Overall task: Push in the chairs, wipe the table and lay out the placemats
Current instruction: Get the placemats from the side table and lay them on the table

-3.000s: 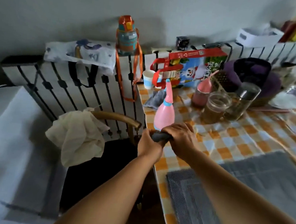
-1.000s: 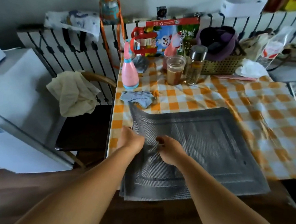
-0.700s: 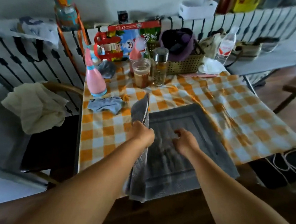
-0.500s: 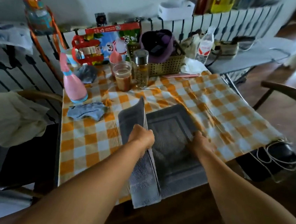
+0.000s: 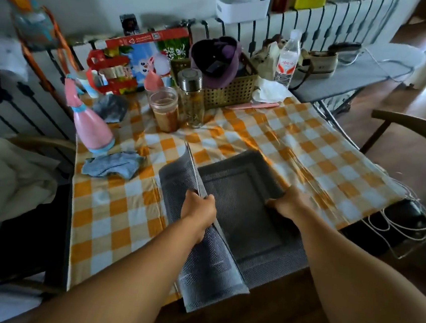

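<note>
Left hand point(image 5: 199, 210) gripped the raised edge of the top placemat point(image 5: 206, 260), right hand point(image 5: 287, 204) clasped the lower placemat point(image 5: 241, 203) at the checked tablecloth's point(image 5: 111, 216) near edge; best to peel clear, keeping the lower one flat.

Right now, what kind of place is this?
Probably a home dining area: a checked tablecloth, a wooden chair beside it, and a basket and water bottle at the back.
</note>
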Demonstrator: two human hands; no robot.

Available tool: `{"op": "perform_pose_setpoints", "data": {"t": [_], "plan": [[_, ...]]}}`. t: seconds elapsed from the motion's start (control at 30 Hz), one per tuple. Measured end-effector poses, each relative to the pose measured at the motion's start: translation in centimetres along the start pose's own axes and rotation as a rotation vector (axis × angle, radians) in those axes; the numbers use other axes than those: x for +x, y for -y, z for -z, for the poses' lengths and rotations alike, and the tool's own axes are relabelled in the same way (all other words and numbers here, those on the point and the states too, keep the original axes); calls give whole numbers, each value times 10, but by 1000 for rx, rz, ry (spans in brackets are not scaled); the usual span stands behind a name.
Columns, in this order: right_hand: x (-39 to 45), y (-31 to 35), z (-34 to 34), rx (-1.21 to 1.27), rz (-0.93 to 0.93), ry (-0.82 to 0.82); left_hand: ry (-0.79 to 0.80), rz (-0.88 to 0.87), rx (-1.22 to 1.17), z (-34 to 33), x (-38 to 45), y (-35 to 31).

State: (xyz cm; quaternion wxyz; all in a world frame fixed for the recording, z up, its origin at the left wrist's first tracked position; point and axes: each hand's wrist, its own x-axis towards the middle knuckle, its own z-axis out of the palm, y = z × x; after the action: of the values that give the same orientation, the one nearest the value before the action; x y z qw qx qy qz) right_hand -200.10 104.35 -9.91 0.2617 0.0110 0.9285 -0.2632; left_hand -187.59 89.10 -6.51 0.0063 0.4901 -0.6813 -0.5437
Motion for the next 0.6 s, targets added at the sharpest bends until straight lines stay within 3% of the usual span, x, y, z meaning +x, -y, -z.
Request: {"op": "perform_pose_setpoints", "data": {"t": [0.2,0.3,0.47,0.6], "plan": [[-16,20,-6,-63,36,-3,-38,-36,-22,8,-4,0],[-33,44,-7,-148,147,-62,-72,-60,0,24,-10,3],[-87,106,-14,-315,319,-9,-151,-142,12,64,-27,10],[-154,165,-50,-516,522,-49,-186,-201,-52,117,-47,22]]}}
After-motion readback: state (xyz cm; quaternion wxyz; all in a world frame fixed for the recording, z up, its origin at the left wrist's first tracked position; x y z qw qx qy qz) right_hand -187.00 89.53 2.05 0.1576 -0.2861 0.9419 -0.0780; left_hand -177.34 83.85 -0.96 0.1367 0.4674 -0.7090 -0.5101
